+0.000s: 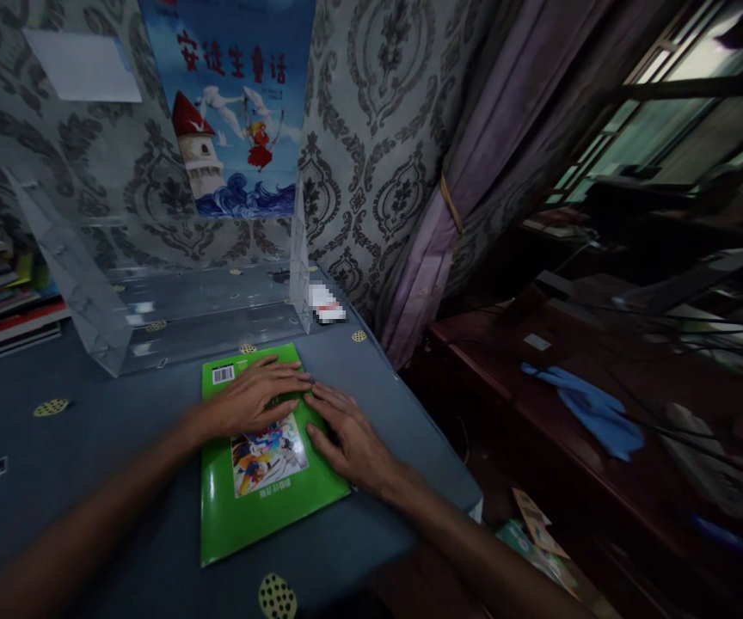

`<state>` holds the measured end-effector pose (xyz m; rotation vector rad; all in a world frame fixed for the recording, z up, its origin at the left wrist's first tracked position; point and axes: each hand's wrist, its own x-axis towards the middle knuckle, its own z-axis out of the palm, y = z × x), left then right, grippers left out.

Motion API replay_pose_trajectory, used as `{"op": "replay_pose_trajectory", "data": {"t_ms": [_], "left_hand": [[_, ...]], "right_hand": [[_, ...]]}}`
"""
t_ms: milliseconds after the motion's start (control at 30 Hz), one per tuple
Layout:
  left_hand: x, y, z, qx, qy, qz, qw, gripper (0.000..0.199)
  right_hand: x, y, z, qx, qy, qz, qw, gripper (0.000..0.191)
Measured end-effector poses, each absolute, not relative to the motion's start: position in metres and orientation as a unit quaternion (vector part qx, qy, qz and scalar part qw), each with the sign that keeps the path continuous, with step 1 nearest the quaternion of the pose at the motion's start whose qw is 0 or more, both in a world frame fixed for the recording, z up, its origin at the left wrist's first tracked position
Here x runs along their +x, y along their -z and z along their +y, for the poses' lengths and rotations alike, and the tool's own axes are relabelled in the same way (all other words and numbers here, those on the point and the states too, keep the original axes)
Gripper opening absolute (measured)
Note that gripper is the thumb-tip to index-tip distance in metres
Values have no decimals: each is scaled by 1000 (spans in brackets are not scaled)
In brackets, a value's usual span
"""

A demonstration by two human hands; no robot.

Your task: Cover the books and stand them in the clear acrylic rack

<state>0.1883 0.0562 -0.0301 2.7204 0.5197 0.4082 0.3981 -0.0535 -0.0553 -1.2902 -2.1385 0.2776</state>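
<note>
A green book (248, 529) with a colourful picture and a barcode lies flat on the blue table, its far end close to a clear rack. My left hand (259, 395) rests flat across the upper part of the book, fingers stretched to the right. At the book's right edge lies my right hand (346, 430), its fingers extended and touching the cover. The fingertips of both hands nearly meet. Neither hand grips anything that I can see.
Behind the book stands the clear plastic rack (210, 322), with a blue picture book (242, 112) upright above it. Stacked books (7, 301) sit at the left. A purple curtain (436, 249) hangs beyond the table's right edge. A blue cloth (594, 408) lies on a dark red surface.
</note>
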Motion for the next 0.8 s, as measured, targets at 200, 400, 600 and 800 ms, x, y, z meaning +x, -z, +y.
{"op": "replay_pose_trajectory", "data": {"t_ms": [200,400,600,800], "left_hand": [[190,26,52,959,-144,168,177,41],[192,24,52,961,-137,160,177,40],[191,26,52,960,-139,163,178,38],[191,25,50,959,-148,161,180,38]], "right_hand": [[398,56,-53,-476,-111,-796,358,37],[400,56,-59,-485,-128,-804,319,45],[418,53,-77,-447,-222,-846,188,113],[432,60,-81,-402,-240,-863,189,116]]}}
